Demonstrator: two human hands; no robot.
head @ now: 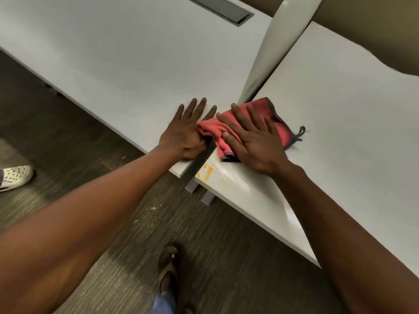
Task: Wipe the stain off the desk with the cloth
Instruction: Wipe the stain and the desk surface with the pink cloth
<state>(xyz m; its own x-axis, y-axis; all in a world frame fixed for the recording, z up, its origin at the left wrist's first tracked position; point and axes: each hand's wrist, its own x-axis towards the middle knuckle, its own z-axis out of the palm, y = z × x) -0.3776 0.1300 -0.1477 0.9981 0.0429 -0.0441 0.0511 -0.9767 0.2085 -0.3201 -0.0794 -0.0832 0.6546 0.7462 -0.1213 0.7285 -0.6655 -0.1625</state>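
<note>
A red cloth [275, 120] with a dark hem lies folded on the right white desk [340, 114], near its left corner. My right hand [254, 137] presses flat on the cloth, fingers spread, thumb tucked against a fold. A yellow-orange stain [207, 172] with a wet smear beside it sits at the desk's front left corner, just below the cloth. My left hand [186, 130] rests on the corner of the left desk [118, 64], fingers spread, its thumb side touching the cloth's left end.
A narrow gap [199, 162] separates the two desks, with grey legs below. A white divider panel [272, 51] rises between them. A dark cable tray [224, 10] is set into the left desk. My sandalled foot [169, 266] and another person's white shoe [15, 177] are on the floor.
</note>
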